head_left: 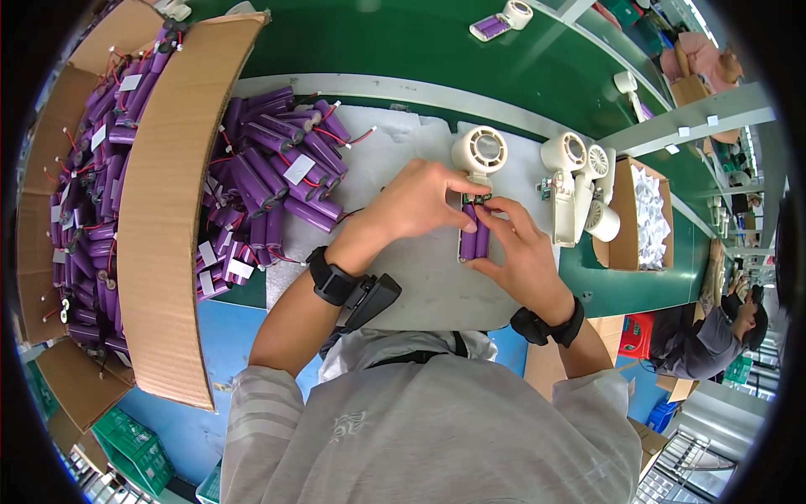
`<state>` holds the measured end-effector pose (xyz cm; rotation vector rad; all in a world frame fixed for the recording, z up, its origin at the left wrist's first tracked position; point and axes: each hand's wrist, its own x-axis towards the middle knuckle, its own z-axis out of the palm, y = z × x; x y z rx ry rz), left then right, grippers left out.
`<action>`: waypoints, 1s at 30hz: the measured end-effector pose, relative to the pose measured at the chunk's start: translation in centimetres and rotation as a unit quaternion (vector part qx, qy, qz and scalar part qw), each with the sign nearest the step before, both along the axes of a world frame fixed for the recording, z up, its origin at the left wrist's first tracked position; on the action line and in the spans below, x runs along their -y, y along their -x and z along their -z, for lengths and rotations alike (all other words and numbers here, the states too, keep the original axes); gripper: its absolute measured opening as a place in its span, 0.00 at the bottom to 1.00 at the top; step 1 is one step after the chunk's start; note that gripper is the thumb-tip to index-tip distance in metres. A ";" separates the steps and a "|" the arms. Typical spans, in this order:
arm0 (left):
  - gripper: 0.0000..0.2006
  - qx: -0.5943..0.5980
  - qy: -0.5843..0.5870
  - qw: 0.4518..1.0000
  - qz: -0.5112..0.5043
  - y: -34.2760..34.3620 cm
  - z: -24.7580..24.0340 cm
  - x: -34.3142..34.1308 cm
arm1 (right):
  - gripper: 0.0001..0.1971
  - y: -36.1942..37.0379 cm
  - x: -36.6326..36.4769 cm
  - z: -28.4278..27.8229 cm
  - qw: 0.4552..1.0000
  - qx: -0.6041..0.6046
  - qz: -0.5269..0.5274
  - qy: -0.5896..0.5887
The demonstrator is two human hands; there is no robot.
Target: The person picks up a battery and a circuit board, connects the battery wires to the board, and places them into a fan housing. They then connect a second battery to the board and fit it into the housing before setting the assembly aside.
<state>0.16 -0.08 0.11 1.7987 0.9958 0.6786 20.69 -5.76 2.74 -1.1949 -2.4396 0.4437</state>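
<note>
A white handheld fan [471,156] lies on the pale work mat in front of me, its round head pointing away. Its handle shell is uncovered, and a purple battery pack [474,244] sits inside it. Between the head and the pack is a small green circuit board [477,200]. My left hand [417,200] grips the fan from the left, index finger at its neck and thumb beside the pack. From the right, my right hand [527,259] holds the handle, with fingertips by the board and the thumb low on the pack. Fine wiring is partly hidden by my fingers.
Purple battery packs [269,160] with red leads are heaped on the left, beside a full cardboard box [159,202]. Several white fan bodies [564,197] stand right, near a box of white pieces [651,218]. Another fan [504,21] lies far off. A person [714,340] sits right.
</note>
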 end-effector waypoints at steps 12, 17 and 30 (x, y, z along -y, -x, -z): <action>0.26 0.069 -0.097 0.983 -0.142 -0.6 0.9 -0.4 | 0.34 1.4 -7.7 1.0 0.975 0.072 0.208 -0.039; 0.22 0.035 -0.139 0.973 -0.178 -0.1 1.1 -1.1 | 0.30 4.4 -11.7 -2.8 0.957 0.011 0.238 -0.164; 0.07 -0.055 -0.098 0.975 -0.189 0.5 1.0 0.0 | 0.42 15.6 -40.9 1.5 0.987 0.123 0.098 -0.027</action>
